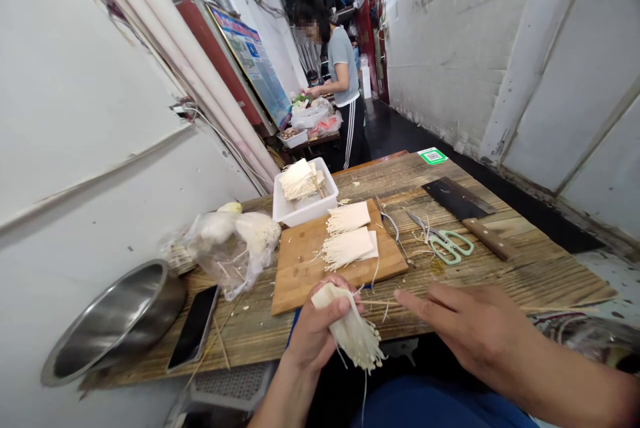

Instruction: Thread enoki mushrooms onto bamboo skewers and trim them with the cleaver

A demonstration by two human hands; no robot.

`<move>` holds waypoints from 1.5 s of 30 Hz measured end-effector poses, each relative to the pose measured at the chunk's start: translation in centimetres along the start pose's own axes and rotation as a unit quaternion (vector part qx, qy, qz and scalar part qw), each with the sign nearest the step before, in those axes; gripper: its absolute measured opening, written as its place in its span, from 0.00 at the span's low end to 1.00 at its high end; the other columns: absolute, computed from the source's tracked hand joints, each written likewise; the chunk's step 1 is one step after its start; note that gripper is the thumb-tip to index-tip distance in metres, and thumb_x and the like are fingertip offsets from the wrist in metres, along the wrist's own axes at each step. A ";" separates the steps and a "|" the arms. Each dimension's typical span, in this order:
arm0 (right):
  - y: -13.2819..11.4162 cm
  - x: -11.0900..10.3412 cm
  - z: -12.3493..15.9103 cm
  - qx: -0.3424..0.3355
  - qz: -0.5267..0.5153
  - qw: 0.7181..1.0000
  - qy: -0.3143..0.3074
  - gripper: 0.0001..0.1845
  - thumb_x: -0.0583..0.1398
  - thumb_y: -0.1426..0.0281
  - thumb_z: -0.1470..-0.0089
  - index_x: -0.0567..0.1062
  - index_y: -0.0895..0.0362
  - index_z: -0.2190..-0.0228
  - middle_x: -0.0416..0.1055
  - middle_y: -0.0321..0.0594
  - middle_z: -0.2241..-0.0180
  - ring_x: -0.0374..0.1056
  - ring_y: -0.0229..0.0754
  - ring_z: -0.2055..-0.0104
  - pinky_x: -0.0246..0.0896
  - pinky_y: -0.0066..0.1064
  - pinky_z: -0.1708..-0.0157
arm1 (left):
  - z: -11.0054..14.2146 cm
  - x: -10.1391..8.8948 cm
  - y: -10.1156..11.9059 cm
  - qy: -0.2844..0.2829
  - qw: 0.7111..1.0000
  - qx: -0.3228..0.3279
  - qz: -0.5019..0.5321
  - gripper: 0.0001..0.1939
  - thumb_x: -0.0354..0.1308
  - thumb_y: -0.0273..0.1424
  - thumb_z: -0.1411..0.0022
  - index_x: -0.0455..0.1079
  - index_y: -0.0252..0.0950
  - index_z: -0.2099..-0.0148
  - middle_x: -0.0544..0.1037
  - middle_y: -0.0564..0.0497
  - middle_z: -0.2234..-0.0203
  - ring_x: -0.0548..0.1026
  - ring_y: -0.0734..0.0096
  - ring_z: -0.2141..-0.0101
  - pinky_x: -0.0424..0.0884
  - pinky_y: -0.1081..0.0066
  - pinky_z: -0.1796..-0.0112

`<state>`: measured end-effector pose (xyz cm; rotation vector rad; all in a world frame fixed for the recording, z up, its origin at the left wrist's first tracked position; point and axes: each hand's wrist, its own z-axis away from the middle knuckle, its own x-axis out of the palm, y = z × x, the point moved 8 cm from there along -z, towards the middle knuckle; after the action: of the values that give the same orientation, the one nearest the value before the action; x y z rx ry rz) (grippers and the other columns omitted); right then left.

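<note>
In the head view, my left hand [320, 321] is closed around a small bunch of enoki mushrooms [357, 341], their caps hanging down toward me. My right hand [470, 318] pinches a thin bamboo skewer [377, 302]; its front end reaches the bunch by my left thumb, and the other end sticks out past my right wrist. Whether the tip has pierced the mushrooms, I cannot tell. Just beyond my left hand, flat trimmed enoki bundles [347, 245] lie on a wooden cutting board [300, 268]. A white plastic tub [305, 215] behind it holds more enoki, with sticks showing.
Green-handled scissors [450, 246] and a cleaver [465, 208] lie on the table's right side. At left are a plastic bag of enoki [235, 248], a phone [194, 328] and a steel bowl [115, 321]. A person [345, 75] stands at another table farther back.
</note>
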<state>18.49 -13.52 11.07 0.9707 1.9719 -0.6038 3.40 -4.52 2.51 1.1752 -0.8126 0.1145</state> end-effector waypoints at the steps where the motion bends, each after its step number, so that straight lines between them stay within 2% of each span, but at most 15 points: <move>1: 0.0 0.1 0.0 0.001 -0.002 1.000 -0.004 0.24 0.47 0.83 0.45 0.64 0.58 0.48 0.67 0.34 0.74 0.62 0.36 0.80 0.48 0.32 0.80 | 0.0 0.0 0.0 -0.001 1.000 0.002 0.001 0.12 0.69 0.26 0.53 0.69 0.36 0.67 0.76 0.55 0.74 0.75 0.75 0.73 0.70 0.76 0.69; 14: 0.6 0.8 0.7 0.013 0.010 0.999 -0.028 0.29 0.49 0.84 0.49 0.63 0.55 0.47 0.67 0.34 0.72 0.62 0.35 0.79 0.49 0.32 0.80 | 0.2 -0.1 0.3 0.075 0.996 -0.001 -0.051 0.17 0.73 0.28 0.61 0.70 0.33 0.69 0.79 0.51 0.77 0.77 0.69 0.75 0.72 0.72 0.72; 20: 1.0 1.7 1.5 0.004 0.023 0.999 -0.046 0.32 0.50 0.84 0.49 0.60 0.55 0.43 0.68 0.34 0.71 0.64 0.35 0.77 0.51 0.31 0.79 | 0.4 -0.2 0.9 0.095 0.987 0.047 -0.119 0.14 0.72 0.29 0.61 0.72 0.33 0.70 0.80 0.50 0.76 0.77 0.68 0.74 0.71 0.72 0.70; 23: 1.0 1.8 1.8 0.000 0.015 0.998 -0.056 0.33 0.50 0.84 0.49 0.59 0.55 0.42 0.68 0.35 0.69 0.64 0.35 0.76 0.53 0.30 0.79 | 0.6 -0.2 1.3 0.092 0.982 0.073 -0.148 0.12 0.72 0.29 0.60 0.73 0.33 0.71 0.81 0.50 0.75 0.77 0.69 0.74 0.71 0.72 0.70; 28: 0.9 1.5 1.9 -0.001 -0.003 0.997 -0.072 0.33 0.49 0.83 0.48 0.57 0.55 0.41 0.69 0.37 0.67 0.66 0.36 0.74 0.56 0.30 0.78 | 0.7 0.0 1.5 0.071 0.982 0.076 -0.155 0.10 0.71 0.28 0.57 0.74 0.34 0.71 0.81 0.50 0.74 0.77 0.69 0.72 0.71 0.73 0.69; 36: 0.5 0.9 1.5 0.000 -0.006 0.996 -0.085 0.33 0.49 0.83 0.48 0.57 0.55 0.41 0.68 0.35 0.69 0.65 0.36 0.75 0.56 0.30 0.78 | 1.0 -0.4 1.8 0.084 0.968 0.101 -0.214 0.08 0.71 0.28 0.56 0.77 0.34 0.70 0.81 0.49 0.72 0.77 0.67 0.70 0.72 0.72 0.66; 45: 0.1 0.6 1.2 -0.003 -0.004 0.997 -0.079 0.30 0.49 0.83 0.47 0.59 0.57 0.43 0.67 0.36 0.69 0.64 0.35 0.75 0.54 0.30 0.77 | 1.2 0.1 2.0 0.078 0.958 0.095 -0.260 0.07 0.70 0.29 0.55 0.78 0.34 0.70 0.82 0.47 0.71 0.77 0.68 0.70 0.71 0.73 0.67</move>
<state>18.94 -14.09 9.92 0.8845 1.8363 -0.6581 1.93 -4.78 4.28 1.5074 -0.3381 -0.1521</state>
